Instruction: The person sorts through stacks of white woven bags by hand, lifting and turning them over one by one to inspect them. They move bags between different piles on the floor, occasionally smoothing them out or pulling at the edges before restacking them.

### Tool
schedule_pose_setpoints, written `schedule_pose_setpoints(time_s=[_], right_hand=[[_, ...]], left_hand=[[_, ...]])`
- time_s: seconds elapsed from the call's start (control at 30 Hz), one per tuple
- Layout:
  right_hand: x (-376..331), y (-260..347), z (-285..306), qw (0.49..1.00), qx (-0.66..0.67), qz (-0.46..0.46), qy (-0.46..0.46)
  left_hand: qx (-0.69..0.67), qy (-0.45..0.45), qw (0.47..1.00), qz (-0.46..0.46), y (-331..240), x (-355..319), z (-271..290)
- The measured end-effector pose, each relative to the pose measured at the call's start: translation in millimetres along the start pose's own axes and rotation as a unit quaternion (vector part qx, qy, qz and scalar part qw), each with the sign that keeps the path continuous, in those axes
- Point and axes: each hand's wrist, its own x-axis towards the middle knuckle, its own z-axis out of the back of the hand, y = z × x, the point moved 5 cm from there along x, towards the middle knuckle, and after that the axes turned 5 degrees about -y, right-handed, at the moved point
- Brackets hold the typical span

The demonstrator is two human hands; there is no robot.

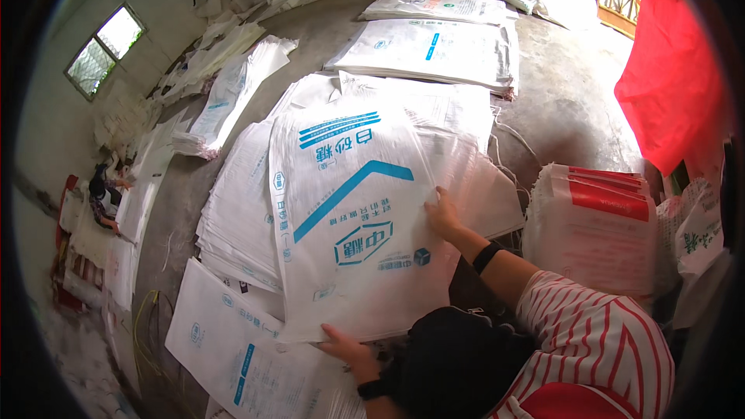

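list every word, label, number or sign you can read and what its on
I won't copy wording; print stands on:
Held sack: blue characters, hexagon emblem.
Lower sack: blue bars, print too small.
Right stack: red panel, print too small.
Far-right sack: green characters, blurred.
Back stack: too small.

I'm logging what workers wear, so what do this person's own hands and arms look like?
The left hand and right hand wear no gloves. A black band circles the right wrist, and a dark band the left. The right sleeve is white with red stripes, leaving the forearm bare; the left sleeve is hidden.
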Motion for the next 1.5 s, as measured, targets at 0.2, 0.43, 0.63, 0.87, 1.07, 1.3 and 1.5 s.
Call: schedule_pose_setpoints(time_s=[0.2,0.43,0.63,0.87,1.07,1.3,1.5], right_hand=[[-59.7,6.7,-16.4,0.997,0.046,-0.013,0.053],[-36.6,9.8,2.3,0.980,-0.089,0.175,0.026],[8.5,29.1,-13.8,0.985,-0.128,0.095,0.066],[-4.2,53.2,-25.4,0.974,-0.152,-0.030,0.164],[12.2,31.2,-35.1,0.988,-0.137,0.026,0.065],[11.6,37.8,-36.5,0.989,-0.064,-0.058,0.118],[21.3,30.2,-40.7,0.992,-0.100,-0.024,0.076]], left_hand=[[-0.072,0.119,0.986,0.090,-71.8,47.2,44.6],[0.186,0.060,0.977,0.085,-127.6,1.4,151.7],[0.188,0.019,0.952,0.240,-85.6,-10.6,198.5],[0.194,0.000,0.936,0.292,-63.3,-12.6,214.7],[0.222,0.013,0.931,0.289,-53.0,-10.0,212.4],[0.209,0.011,0.931,0.298,-45.9,-9.9,214.7],[0.203,0.009,0.932,0.301,-43.7,-10.4,216.1]])
